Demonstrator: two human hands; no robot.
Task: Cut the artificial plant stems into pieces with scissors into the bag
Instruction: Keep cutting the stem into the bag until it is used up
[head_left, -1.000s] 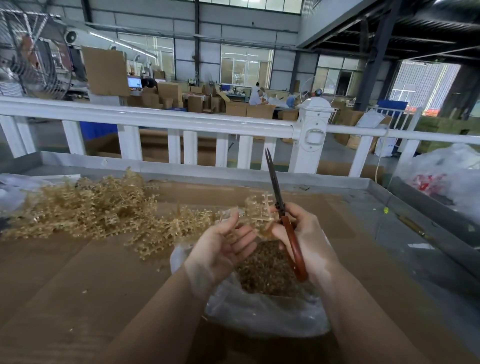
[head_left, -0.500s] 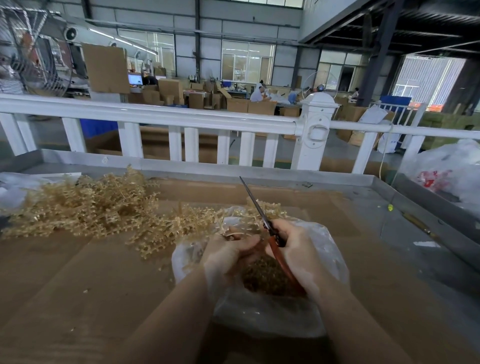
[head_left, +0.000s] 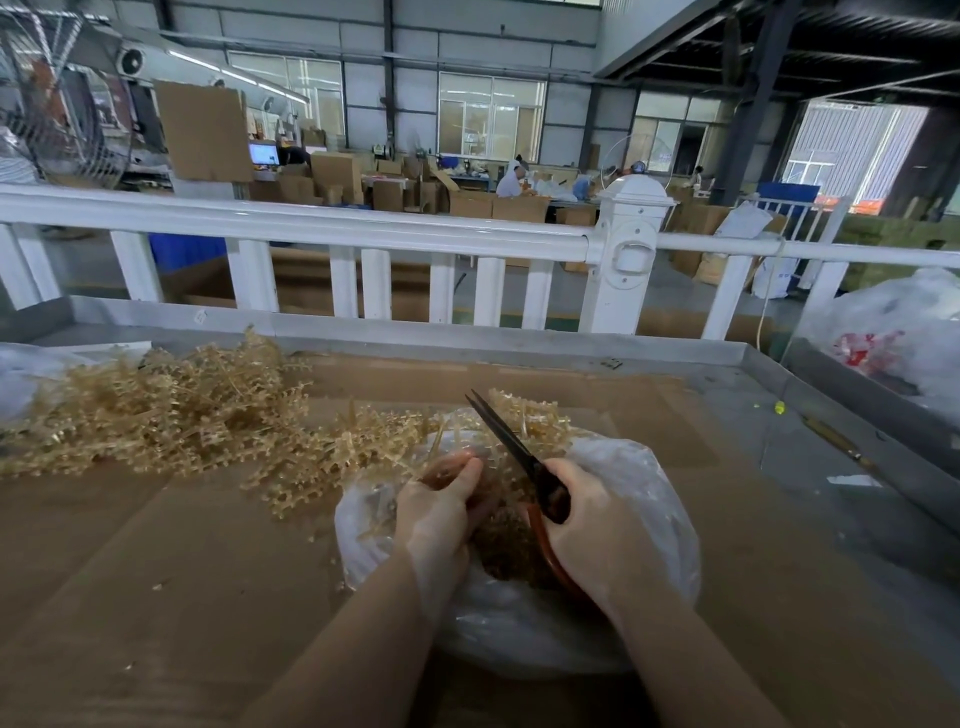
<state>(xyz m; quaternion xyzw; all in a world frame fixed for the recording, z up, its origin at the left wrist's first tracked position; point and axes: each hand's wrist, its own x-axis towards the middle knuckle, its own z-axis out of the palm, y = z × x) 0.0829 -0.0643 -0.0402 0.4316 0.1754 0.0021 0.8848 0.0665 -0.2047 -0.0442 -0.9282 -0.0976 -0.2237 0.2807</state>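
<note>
Head camera looks down on a clear plastic bag (head_left: 644, 499) lying open on a sheet of brown cardboard (head_left: 156, 571); this bag serves as the landmark. Inside its mouth sits a dark heap of cut pieces (head_left: 506, 551). Over the bag's opening the left hand (head_left: 441, 512) has its fingers curled round a pale golden artificial plant stem (head_left: 524, 415), whose far end sticks out past the bag's far edge. Just right of that hand, also above the bag, the right hand (head_left: 597, 525) grips the scissors (head_left: 519, 457) by their red handles; the dark blades point up and away to the left, and whether they are parted cannot be told. Left of the bag and beyond it, a loose pile of uncut stems (head_left: 171, 410) spreads across the cardboard, its nearest sprigs touching the bag's left rim. Behind the bag runs the grey metal rim of the table (head_left: 467, 340), then a white railing (head_left: 363, 228). Far right of the bag lies another, larger plastic sack (head_left: 904, 322).
</note>
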